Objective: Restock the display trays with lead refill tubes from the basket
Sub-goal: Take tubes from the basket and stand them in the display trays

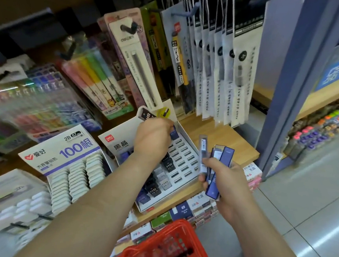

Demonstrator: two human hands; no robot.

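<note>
Stationery shop aisle, viewed from above and close. At the middle, a white display tray (185, 161), slotted, tilted up at its back, resting on a pale wooden shelf (228, 138). In the tray's left columns, black and clear lead refill tubes (167, 163) marked HB; in its right columns, bare slots.

Over the tray's back edge, the left hand (153, 135), fingers curled round a black HB tube (145, 115) jutting up past the knuckles beside the tray's header card (123, 140). Just right of the tray's front corner, the right hand (227, 181), clasping a fanned bunch of tubes (222, 164), blue and clear, perhaps four or five, too blurred to count.

Below the tray's front, at the bottom edge of view, a red plastic basket (160, 250), its contents lost in blur. Left of the tray, on the same shelf, a second white tray (76, 172) with rows of pale boxes under a card printed 100. Behind the tray, hanging blister packs (220, 63) of pens, and further left, pastel highlighter sets (93, 79). Under the tray's shelf, stacked small boxes (191, 209). Right of the tray, a blue shelf upright (293, 57), then grey floor tiles (312, 208), glossy under the shop lights.
</note>
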